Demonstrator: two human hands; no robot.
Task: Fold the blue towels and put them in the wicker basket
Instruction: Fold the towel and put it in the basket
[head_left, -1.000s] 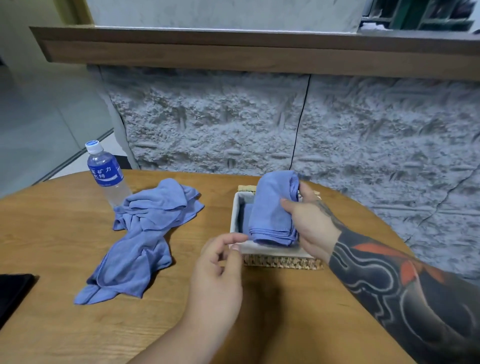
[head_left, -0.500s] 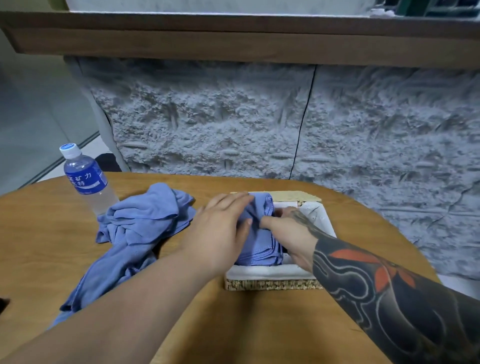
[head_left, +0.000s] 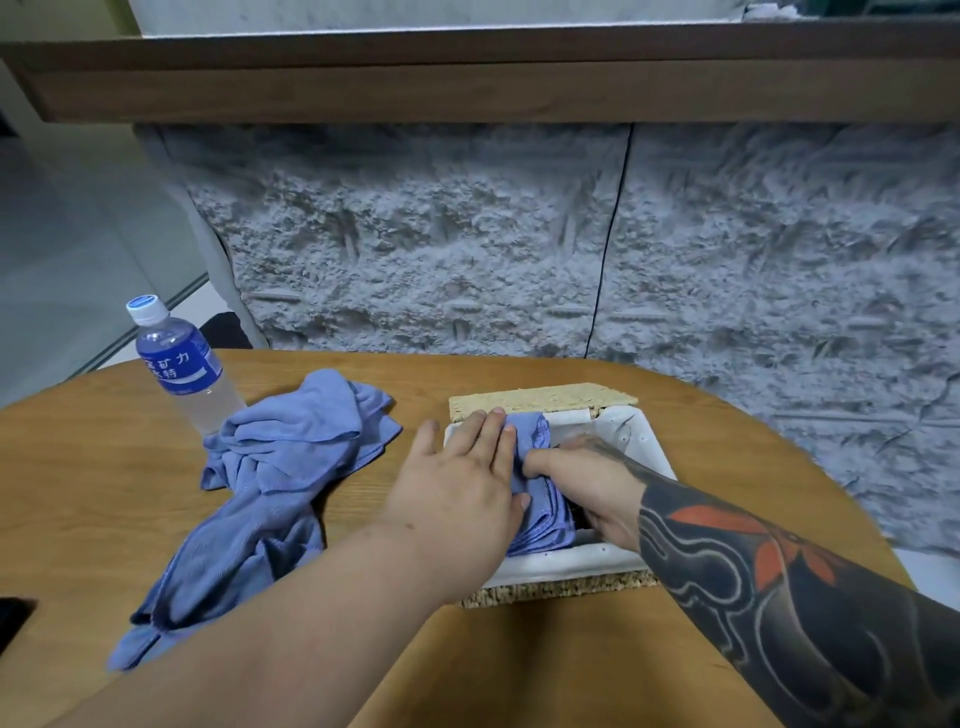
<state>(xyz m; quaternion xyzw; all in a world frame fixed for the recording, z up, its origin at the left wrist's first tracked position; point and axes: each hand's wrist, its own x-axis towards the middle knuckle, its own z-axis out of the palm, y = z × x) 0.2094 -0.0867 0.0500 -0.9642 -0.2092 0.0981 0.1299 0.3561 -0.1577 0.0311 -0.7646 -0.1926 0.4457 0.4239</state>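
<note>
The left hand lay flat, fingers straight, on the folded towel inside the basket near the far edge of the table. The right hand reached in beside it, thumb across the cloth, other fingers hidden. More unfolded towels lay heaped just left of the basket.

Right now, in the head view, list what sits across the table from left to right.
Dark object at the edge → water bottle → heap of loose blue towels → left hand → folded blue towel → right hand. The wicker basket overlaps the last three, so left out.
</note>
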